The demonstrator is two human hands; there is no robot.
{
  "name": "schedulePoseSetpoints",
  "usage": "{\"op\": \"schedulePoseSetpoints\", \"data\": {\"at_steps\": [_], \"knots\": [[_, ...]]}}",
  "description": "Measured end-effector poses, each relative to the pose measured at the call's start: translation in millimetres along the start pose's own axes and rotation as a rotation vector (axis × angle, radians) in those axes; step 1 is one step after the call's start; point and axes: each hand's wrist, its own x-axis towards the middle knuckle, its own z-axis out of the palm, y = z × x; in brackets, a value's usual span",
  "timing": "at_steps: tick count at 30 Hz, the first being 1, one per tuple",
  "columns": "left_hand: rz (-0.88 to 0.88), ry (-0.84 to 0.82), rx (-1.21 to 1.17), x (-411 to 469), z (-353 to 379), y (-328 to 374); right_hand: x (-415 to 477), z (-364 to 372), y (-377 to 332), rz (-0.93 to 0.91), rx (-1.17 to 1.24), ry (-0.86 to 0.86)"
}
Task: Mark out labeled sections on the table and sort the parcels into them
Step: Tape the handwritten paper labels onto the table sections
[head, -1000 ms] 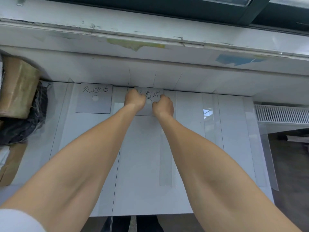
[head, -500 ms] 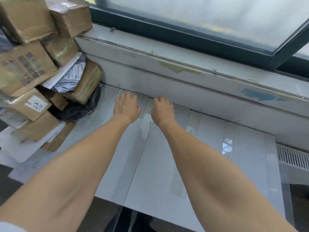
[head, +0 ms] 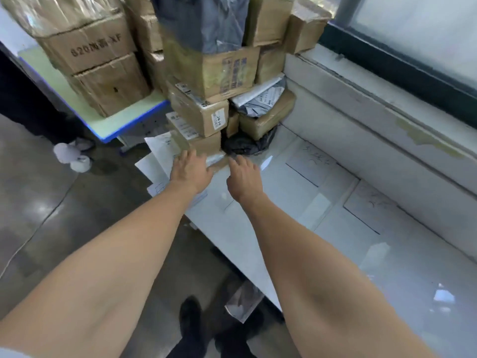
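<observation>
at the left end of the white table (head: 296,202), both arms stretched forward toward the heap of parcels (head: 206,73). left hand (head: 191,171) palm down with fingers spread, grip wide and holding nothing, fingertips at the low brown box (head: 204,147) on the bottom of the stack and over the loose white papers (head: 154,161) at the table's corner. right hand (head: 244,177) just beside it, fingers loosely extended toward the taped edge of the same box, grip likewise open and empty (actual contact with the cardboard hard to tell through the blur). piled above: brown cardboard boxes with white shipping stickers, a grey poly mailer (head: 258,102) wedged between two of them, a black plastic bag (head: 245,146) at the base beside the wall. further right on the table, two label sheets (head: 312,161) (head: 371,205) lying flat near the wall with handwriting too smeared to read, thin dark lines running between them. beyond the table to the left, a second small desk with a blue edge (head: 124,117) carrying two large cartons (head: 87,47). below, dark shoes (head: 191,326) on a glossy grey floor (head: 38,202).
</observation>
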Motion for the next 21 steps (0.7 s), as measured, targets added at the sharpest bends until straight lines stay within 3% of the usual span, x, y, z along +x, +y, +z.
{"op": "schedulePoseSetpoints", "data": {"at_steps": [7, 13, 21], "knots": [[-0.117, -0.037, -0.004, -36, 11, -112, -2, 35, -94, -0.09, -0.039, -0.086], [-0.204, -0.103, -0.046, -55, 50, -161, -2, 73, -128, 0.105, 0.006, -0.212], [-0.439, -0.221, -0.536, -46, 81, -143, 12, 99, -118, 0.355, 0.071, -0.24]]}}
